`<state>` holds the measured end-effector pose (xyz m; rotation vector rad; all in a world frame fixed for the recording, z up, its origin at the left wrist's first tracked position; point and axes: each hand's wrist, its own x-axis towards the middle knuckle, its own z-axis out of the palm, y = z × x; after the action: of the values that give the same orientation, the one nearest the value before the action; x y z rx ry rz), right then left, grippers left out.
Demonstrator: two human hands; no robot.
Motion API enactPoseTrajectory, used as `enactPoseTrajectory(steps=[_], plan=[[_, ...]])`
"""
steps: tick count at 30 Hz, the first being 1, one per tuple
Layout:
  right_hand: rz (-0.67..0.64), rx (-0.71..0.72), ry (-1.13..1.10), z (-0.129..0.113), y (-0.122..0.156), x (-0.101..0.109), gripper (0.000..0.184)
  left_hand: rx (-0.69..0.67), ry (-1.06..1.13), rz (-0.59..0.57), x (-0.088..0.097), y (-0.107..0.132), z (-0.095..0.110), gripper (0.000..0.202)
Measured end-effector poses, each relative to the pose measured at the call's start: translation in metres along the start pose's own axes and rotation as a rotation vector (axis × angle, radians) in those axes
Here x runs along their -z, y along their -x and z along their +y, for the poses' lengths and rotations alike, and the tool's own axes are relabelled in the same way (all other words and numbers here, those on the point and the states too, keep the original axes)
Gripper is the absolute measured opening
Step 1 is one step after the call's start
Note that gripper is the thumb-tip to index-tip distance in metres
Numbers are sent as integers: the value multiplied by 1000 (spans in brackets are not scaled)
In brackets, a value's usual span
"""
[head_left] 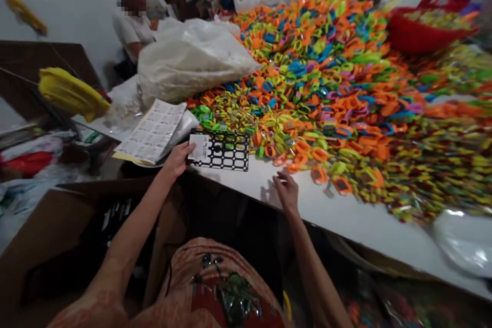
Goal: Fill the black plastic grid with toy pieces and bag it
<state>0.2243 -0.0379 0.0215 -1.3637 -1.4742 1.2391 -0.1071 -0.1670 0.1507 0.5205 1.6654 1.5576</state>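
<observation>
In left hand (177, 159): black tray (226, 152), label (199, 147) unreadable.

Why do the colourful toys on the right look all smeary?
In the head view, the heap of orange, green and blue plastic pieces smears toward the right edge, likely motion blur plus wide-lens stretch; the red plastic bowl is soft; the black grid card in the left hand is sharper; the right hand casts a soft shadow on the white table.

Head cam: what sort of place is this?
Probably a small hand-packing workshop: a white table heaped with colourful plastic pieces, a black grid card in the left hand, a printed label sheet, and another person seated alongside.
</observation>
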Motion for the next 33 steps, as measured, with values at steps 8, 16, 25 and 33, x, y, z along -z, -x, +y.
enactPoseTrajectory(steps=[8,16,25,33], plan=[[-135,-29,-284,-82,-1,-44,58,131,124,-303,-44,7,-44,57],[-28,-396,-591,-40,23,-56,64,43,153,-496,-40,32,-66,57],[46,-238,-442,-38,27,-36,61,142,-46,-400,-56,-8,-77,57],[-27,-15,-256,-30,31,2,48,-106,-194,-419,-84,-40,-93,66]])
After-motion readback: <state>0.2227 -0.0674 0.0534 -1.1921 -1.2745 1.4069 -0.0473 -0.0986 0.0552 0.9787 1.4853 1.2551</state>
